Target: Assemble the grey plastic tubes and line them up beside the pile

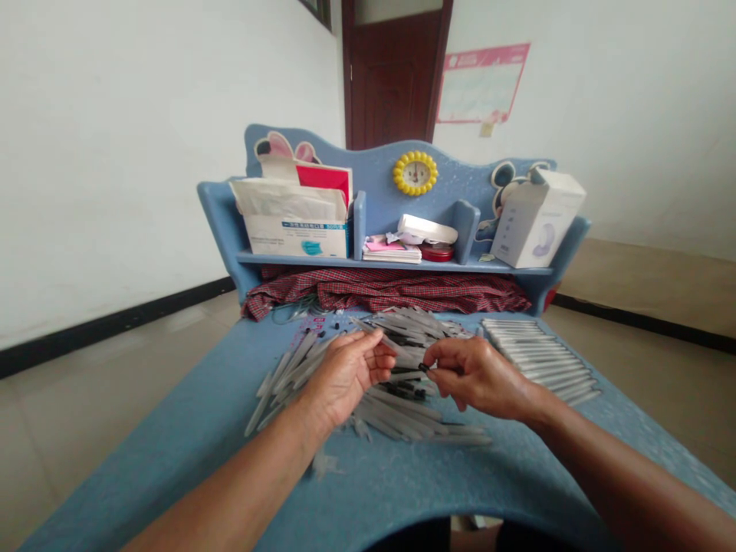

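Observation:
My left hand and my right hand meet over a loose heap of grey pen barrels on the blue desk. The left hand's fingers are closed on one grey pen barrel, held level. The right hand pinches a small black part at that barrel's end. A neat row of assembled grey pens lies just right of my right hand. More loose barrels fan out to the left of my left hand.
A blue shelf rises at the desk's back, holding a box of papers, a yellow clock, a white box and small items. A red checked cloth lies under it. A dark door stands behind.

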Tool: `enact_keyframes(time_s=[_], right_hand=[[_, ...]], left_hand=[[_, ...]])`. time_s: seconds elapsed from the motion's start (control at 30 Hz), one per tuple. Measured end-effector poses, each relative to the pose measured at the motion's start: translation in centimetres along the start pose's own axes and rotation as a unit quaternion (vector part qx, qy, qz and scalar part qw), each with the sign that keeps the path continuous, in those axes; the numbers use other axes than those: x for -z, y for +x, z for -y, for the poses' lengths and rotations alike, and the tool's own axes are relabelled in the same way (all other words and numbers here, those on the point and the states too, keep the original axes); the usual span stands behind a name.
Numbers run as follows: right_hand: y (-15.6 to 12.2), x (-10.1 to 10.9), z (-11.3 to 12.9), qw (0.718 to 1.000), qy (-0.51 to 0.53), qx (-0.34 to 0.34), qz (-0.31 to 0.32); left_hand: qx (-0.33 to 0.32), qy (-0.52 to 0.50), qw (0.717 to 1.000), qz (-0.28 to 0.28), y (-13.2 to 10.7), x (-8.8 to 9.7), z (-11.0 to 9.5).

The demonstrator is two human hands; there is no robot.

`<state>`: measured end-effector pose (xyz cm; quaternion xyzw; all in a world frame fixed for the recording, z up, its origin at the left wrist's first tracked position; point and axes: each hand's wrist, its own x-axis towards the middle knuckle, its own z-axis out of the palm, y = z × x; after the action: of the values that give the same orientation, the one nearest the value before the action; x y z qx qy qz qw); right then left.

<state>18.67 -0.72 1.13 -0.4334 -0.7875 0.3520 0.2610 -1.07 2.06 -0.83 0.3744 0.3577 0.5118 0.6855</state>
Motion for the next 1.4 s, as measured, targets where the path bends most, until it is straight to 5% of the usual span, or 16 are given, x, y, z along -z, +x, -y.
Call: enact_keyframes(time_s=[1.4], right_hand=[[0.37,-0.07,0.38,0.99,-0.124,0.056,-0.017]], left_hand=[[-0.024,0.07,0.997,-0.005,-0.34,-0.55,0.04]])
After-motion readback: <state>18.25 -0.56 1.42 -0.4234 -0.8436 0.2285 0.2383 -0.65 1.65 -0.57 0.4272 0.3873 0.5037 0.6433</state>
